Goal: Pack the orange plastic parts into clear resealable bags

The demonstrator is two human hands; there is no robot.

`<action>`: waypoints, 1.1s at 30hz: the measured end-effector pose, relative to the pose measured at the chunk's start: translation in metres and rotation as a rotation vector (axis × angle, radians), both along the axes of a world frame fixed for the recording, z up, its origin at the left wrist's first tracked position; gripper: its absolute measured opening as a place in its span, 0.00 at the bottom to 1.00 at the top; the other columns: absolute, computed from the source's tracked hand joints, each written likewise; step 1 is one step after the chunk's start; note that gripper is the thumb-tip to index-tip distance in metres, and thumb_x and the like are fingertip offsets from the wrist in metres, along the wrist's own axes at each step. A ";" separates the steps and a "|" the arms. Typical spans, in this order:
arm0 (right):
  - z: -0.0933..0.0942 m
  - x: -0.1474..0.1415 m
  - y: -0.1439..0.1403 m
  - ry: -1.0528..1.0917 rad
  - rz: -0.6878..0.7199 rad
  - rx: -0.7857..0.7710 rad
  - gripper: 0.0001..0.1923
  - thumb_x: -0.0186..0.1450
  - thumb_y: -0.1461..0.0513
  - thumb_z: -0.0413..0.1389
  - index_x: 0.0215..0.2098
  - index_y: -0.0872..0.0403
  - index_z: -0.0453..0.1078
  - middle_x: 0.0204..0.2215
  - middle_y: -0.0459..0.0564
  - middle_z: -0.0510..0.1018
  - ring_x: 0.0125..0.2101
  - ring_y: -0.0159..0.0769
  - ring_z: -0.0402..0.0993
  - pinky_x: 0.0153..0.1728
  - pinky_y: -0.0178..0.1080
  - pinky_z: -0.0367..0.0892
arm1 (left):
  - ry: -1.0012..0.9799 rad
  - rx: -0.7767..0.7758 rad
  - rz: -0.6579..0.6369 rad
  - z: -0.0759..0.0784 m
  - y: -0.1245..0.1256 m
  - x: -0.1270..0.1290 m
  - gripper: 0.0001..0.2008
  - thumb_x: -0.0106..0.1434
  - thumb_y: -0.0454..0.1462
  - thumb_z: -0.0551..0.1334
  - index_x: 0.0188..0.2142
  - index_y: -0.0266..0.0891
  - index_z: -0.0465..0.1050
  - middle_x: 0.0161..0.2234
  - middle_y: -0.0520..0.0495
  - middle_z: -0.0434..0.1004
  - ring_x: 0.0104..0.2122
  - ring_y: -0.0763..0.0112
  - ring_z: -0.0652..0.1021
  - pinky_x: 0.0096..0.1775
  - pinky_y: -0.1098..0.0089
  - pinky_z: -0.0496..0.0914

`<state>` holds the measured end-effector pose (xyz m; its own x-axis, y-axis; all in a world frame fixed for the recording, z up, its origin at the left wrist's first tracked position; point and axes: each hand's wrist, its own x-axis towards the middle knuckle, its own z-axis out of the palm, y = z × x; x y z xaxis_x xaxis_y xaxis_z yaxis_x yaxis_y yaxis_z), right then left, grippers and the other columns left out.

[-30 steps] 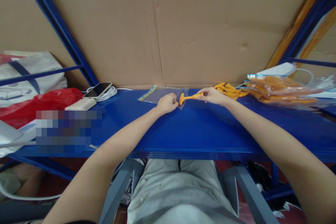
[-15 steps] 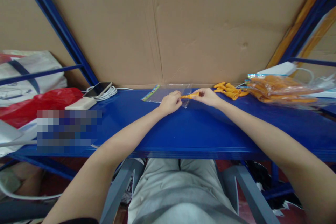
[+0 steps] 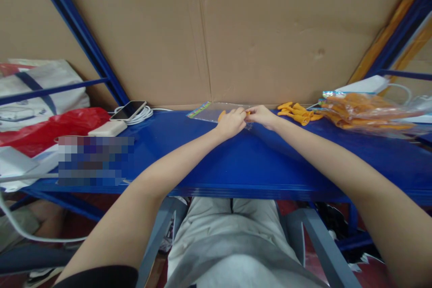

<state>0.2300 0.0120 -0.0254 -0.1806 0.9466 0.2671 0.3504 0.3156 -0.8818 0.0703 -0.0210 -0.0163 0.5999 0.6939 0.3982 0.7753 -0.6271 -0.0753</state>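
My left hand (image 3: 233, 123) is closed, its fingers curled over an orange plastic piece (image 3: 222, 116) whose rounded end sticks out on the left. Fingertips of my right hand (image 3: 263, 116) pinch together close beside it, with a bit of orange showing at them. Most of what lies between the hands is covered by my fingers. Under and behind them, a clear plastic bag (image 3: 212, 111) with a colourful header strip lies flat on the blue table (image 3: 236, 162). Just right of my right hand sits a small heap of orange flared pieces (image 3: 299, 114).
Clear bags filled with orange pieces (image 3: 361, 110) lie at the right. On the left are a phone (image 3: 128, 110), a coiled white cable (image 3: 143, 114), a white box (image 3: 107, 129) and a red plastic bag (image 3: 81, 119). A cardboard wall (image 3: 256, 31) rises behind.
The orange piece, earlier stretched visibly between both hands, is now mostly covered, with an end showing left of my left hand. My left hand has shifted right, closer to my right hand.
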 end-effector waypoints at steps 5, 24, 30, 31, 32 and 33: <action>0.000 -0.007 0.010 0.239 -0.019 -0.190 0.08 0.54 0.72 0.61 0.23 0.55 0.76 0.25 0.49 0.80 0.26 0.29 0.74 0.37 0.35 0.75 | -0.058 0.006 -0.035 0.002 -0.001 0.005 0.14 0.70 0.34 0.50 0.49 0.35 0.71 0.56 0.39 0.71 0.54 0.59 0.73 0.54 0.61 0.69; -0.002 -0.020 -0.003 0.262 -0.008 -0.237 0.09 0.50 0.69 0.71 0.29 0.57 0.78 0.29 0.51 0.81 0.30 0.32 0.77 0.37 0.38 0.79 | -0.774 -0.534 0.584 0.009 0.056 -0.113 0.21 0.59 0.32 0.62 0.52 0.33 0.71 0.39 0.40 0.83 0.37 0.61 0.82 0.31 0.72 0.72; 0.000 -0.014 -0.014 0.194 0.061 -0.252 0.08 0.52 0.66 0.70 0.31 0.56 0.79 0.31 0.52 0.82 0.29 0.34 0.76 0.32 0.37 0.77 | -0.845 -0.610 0.413 0.011 0.049 -0.090 0.20 0.56 0.23 0.58 0.46 0.33 0.77 0.30 0.47 0.81 0.25 0.75 0.78 0.25 0.78 0.68; 0.001 -0.013 -0.015 0.168 0.070 -0.257 0.07 0.54 0.66 0.69 0.32 0.57 0.79 0.31 0.53 0.81 0.28 0.34 0.75 0.32 0.37 0.76 | -0.864 -0.637 0.386 0.010 0.049 -0.086 0.19 0.56 0.23 0.57 0.45 0.33 0.77 0.29 0.48 0.81 0.24 0.75 0.78 0.25 0.78 0.69; 0.002 -0.012 -0.015 0.143 0.071 -0.262 0.06 0.55 0.66 0.67 0.33 0.58 0.79 0.31 0.54 0.81 0.28 0.34 0.75 0.31 0.38 0.75 | -0.882 -0.660 0.366 0.010 0.049 -0.083 0.18 0.57 0.23 0.57 0.45 0.33 0.77 0.28 0.48 0.81 0.24 0.75 0.78 0.26 0.78 0.70; 0.003 -0.012 -0.015 0.124 0.064 -0.264 0.06 0.57 0.66 0.66 0.34 0.59 0.79 0.31 0.54 0.81 0.27 0.34 0.74 0.31 0.38 0.74 | -0.897 -0.678 0.352 0.009 0.049 -0.079 0.17 0.57 0.24 0.58 0.45 0.32 0.77 0.27 0.48 0.80 0.24 0.74 0.78 0.26 0.77 0.72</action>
